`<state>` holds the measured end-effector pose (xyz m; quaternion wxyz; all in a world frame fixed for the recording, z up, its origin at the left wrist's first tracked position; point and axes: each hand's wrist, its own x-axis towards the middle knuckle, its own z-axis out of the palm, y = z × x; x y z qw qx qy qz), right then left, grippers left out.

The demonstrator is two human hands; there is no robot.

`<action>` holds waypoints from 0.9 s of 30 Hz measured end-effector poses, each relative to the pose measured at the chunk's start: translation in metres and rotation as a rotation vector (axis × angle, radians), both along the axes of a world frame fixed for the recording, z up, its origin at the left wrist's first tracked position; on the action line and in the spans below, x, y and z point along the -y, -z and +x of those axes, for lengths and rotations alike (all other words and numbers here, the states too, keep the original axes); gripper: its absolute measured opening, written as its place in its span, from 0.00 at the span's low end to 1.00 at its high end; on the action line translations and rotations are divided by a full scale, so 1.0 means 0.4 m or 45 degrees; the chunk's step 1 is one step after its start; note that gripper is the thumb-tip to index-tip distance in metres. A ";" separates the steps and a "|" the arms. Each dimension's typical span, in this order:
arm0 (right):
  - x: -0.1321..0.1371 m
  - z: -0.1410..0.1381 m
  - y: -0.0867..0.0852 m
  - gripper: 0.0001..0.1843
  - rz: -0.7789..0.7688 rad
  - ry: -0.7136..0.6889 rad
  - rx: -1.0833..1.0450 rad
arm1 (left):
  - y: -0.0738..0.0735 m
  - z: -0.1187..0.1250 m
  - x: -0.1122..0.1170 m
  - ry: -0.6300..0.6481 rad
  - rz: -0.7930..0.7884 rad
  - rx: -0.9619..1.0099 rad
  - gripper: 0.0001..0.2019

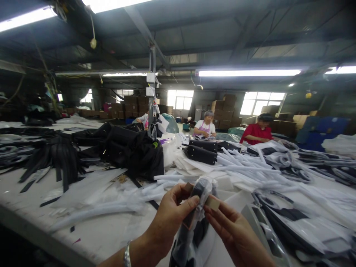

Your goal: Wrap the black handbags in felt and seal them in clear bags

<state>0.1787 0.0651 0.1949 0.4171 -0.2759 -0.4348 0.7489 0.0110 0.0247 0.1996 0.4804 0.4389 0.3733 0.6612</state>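
Close in front of me, a black strap (pixel 182 241) wrapped in clear plastic film rises from the bottom edge and bends over at its top. My left hand (pixel 174 209) grips it, with the thumb pressed on the wrapped strap and the fingers behind. My right hand (pixel 229 224) is closed on a small tan piece (pixel 213 203), which looks like card or tape, held against the strap's right side. A brownish patch shows on the strap below my left thumb. The undersides of both hands' grips are hidden.
Black bags (pixel 133 148) and dark strips (pixel 62 157) lie left on the white table (pixel 22 200). White foam tubes (pixel 247 168) and black cases (pixel 200 154) lie ahead. A grey tray (pixel 261 226) and wrapped straps are at right. Two persons sit across the table; another is partly hidden behind a post.
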 end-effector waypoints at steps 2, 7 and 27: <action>0.006 -0.013 0.001 0.24 0.063 0.083 0.040 | -0.003 0.008 0.006 -0.021 0.012 -0.014 0.11; -0.003 -0.032 0.009 0.23 0.224 0.176 0.133 | -0.016 0.027 0.024 -0.013 -0.014 -0.081 0.12; -0.003 -0.040 0.024 0.21 0.440 0.293 0.223 | 0.000 0.046 0.044 -0.399 0.155 -0.456 0.11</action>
